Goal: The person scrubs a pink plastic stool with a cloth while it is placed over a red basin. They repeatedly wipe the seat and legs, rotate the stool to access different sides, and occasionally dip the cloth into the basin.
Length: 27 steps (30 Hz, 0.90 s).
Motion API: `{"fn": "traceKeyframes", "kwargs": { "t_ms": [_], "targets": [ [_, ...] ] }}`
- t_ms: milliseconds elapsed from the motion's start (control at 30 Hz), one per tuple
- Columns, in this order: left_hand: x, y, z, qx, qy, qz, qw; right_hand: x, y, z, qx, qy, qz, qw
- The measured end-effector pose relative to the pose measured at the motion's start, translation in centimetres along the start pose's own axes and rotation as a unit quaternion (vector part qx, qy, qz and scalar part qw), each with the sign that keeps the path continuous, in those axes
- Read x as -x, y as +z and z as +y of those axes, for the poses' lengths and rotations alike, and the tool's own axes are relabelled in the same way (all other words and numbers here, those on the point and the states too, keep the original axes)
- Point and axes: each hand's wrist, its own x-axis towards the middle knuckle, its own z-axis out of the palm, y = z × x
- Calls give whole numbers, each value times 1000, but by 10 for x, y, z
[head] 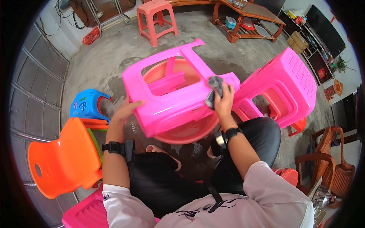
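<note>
A bright pink plastic stool (176, 99) lies on its side over a round salmon-coloured plastic basin (188, 136) that holds water. My left hand (127, 109) grips the stool near its seat end, thumb on the upper face and fingers beneath. In my right hand (223, 99) is a dark grey cloth (214, 88), pressed against the stool's leg side at the right. Shiny wet-looking patches show on the stool.
Another pink stool (285, 85) stands tilted at the right. To the left are a blue child's stool (88, 104) and an orange plastic chair (68, 156). A salmon stool (156, 20) and wooden table (251, 14) stand beyond on the partly wet concrete floor (99, 57).
</note>
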Motion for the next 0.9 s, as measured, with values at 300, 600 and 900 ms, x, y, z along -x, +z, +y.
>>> {"fn": "traceKeyframes", "kwargs": {
  "t_ms": [300, 600, 900],
  "targets": [
    [-2, -6, -12, -26, 29, -25, 999, -15, 20, 22, -47, 173, 123, 976],
    [14, 23, 14, -53, 3, -19, 998, 69, 37, -117, -122, -110, -61, 985],
    [2, -3, -9, -80, 37, 47, 995, 103, 51, -186, -190, -255, -139, 938]
  ]
}}
